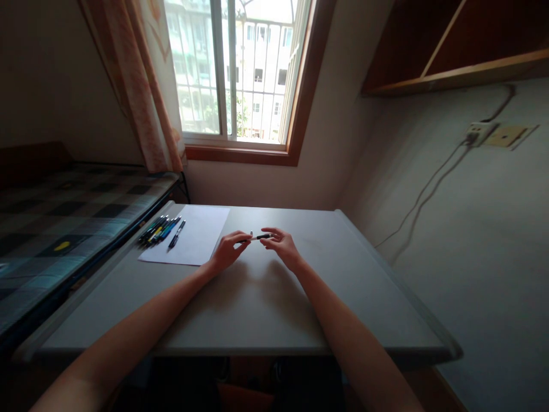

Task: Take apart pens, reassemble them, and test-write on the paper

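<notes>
A black pen with a pale middle section (pixel 263 236) is held roughly level above the table, between my two hands. My left hand (pixel 229 249) is closed in a pinch on its left part. Around the pen's right end, the thumb and fingers of my right hand (pixel 283 246) are closed too. Fingers hide both of its ends, so I cannot tell whether it is in one piece. Left of my hands, a single dark pen (pixel 177 234) lies on a white sheet of paper (pixel 201 229). Beside it, several black, blue and yellow pens (pixel 158 230) lie bunched together.
The grey-white table (pixel 266 326) has raised side edges. A bed with a checked cover (pixel 94 200) stands to the left. Ahead are a barred window (pixel 240 74) and a curtain (pixel 141 86); a cable (pixel 420 197) hangs on the right wall beneath a wooden shelf (pixel 463 68).
</notes>
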Demonstrator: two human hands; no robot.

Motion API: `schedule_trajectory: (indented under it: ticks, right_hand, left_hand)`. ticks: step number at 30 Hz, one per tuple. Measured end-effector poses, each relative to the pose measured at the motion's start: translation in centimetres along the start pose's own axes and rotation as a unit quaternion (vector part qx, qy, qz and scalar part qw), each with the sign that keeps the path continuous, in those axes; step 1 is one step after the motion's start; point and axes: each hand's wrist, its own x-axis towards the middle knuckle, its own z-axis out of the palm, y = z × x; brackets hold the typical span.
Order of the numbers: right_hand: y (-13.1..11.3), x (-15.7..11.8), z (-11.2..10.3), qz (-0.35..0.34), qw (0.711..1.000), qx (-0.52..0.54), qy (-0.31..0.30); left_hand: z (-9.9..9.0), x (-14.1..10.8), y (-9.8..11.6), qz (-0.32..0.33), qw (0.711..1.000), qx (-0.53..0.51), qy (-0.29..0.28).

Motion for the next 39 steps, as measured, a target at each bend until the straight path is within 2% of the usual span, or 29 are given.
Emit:
schedule_trajectory:
  ticks: [5, 12, 18, 24, 31, 39]
  right_hand:
    - [-0.3, 0.3, -1.0, 0.005, 0.998, -0.04, 0.057]
    - [0.4, 0.8, -1.3, 0.005, 0.991, -0.104, 0.088]
    - [0.7, 0.8, -1.3, -0.021, 0.987, -0.145, 0.071]
    - [0.9, 0.6, -0.8, -0.046, 0.98, -0.188, 0.039]
    - [0.9, 0.3, -0.5, -0.073, 0.97, -0.231, -0.001]
    - [0.8, 0.2, -0.3, -0.081, 0.967, -0.243, 0.002]
  left_hand:
    - [-0.4, 0.1, -0.8, -0.014, 0.998, 0.042, 0.045]
    - [-0.7, 0.0, -1.2, -0.023, 0.995, 0.099, 0.022]
    - [-0.9, 0.0, -0.9, 0.008, 0.992, 0.127, -0.019]
    - [-1.1, -0.1, -0.6, 0.091, 0.975, 0.178, -0.101]
    - [-0.8, -0.1, -0.2, 0.073, 0.975, 0.2, -0.069]
    - [-0.8, -0.1, 0.8, 0.045, 0.961, 0.267, -0.056]
